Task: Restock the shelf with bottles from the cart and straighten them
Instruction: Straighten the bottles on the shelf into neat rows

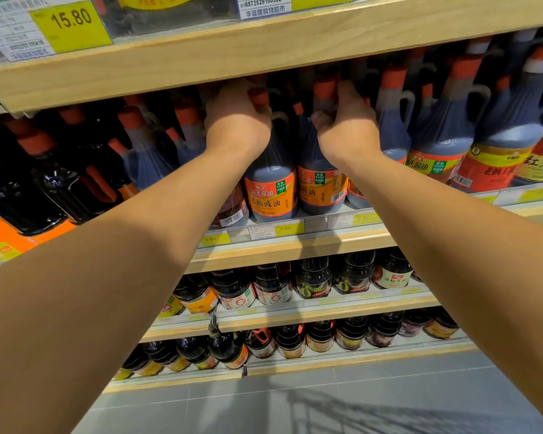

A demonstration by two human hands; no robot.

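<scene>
On the wooden shelf (295, 249) at chest height, both your arms reach forward into a row of dark soy sauce bottles. Your left hand (237, 120) is closed around the neck of the front bottle (271, 186), the one with the orange label turned towards you; your fingers wrap just under its red cap. Your right hand (347, 126) grips the neck of the neighbouring bottle (322, 183), whose orange label is turned partly aside so that its barcode shows at the right edge. The two bottles stand upright and touch each other at the shelf's front lip, just behind the yellow price tags (287, 229) in the rail.

To the right stand larger handled jugs (442, 133) with red caps, well packed together. To the left, slimmer dark bottles (44, 183) lean in the wide-angle view.

Above your hands runs the underside of the next shelf board (264, 48), carrying a yellow tag (71, 25) that reads 15.80. Below, two lower shelves hold rows of smaller dark bottles (311, 280), and beneath those you see grey floor tiles (295, 402).
</scene>
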